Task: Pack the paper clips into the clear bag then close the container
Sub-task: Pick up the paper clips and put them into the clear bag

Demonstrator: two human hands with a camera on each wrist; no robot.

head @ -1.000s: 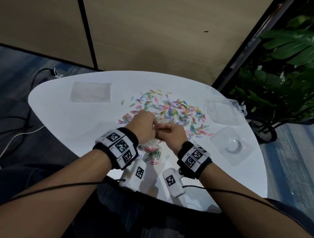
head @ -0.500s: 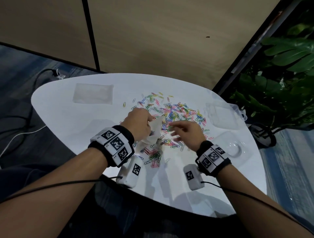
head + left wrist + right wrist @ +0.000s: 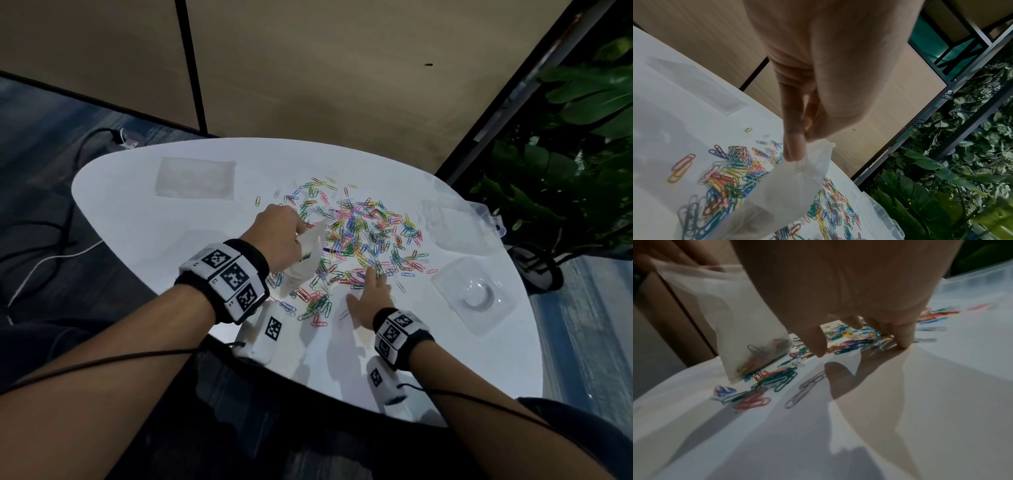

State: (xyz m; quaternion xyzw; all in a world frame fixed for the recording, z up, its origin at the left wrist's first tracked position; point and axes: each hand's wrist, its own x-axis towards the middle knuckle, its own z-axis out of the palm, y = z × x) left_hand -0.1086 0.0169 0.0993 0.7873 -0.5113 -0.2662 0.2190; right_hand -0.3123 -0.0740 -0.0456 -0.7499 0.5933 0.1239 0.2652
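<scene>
Several coloured paper clips (image 3: 363,236) lie scattered over the middle of the white table (image 3: 137,233). My left hand (image 3: 279,240) pinches the top edge of a small clear bag (image 3: 306,260) and holds it upright; its bottom touches the table. In the right wrist view the bag (image 3: 740,318) shows a few clips at its bottom. In the left wrist view thumb and finger squeeze the bag's rim (image 3: 813,151). My right hand (image 3: 371,294) lies low over the clips with fingers spread, its fingertips (image 3: 904,340) touching the table at the near edge of the pile.
A second flat clear bag (image 3: 195,181) lies at the table's far left. A clear compartment box (image 3: 455,222) and a clear lid or tray (image 3: 474,296) sit at the right. Plants (image 3: 565,178) stand beyond the right edge. The table's edge runs close to my body.
My right hand has left the bag's mouth and moved right and down onto the clip pile, fingers spreading. The left hand still holds the bag, now a little farther out.
</scene>
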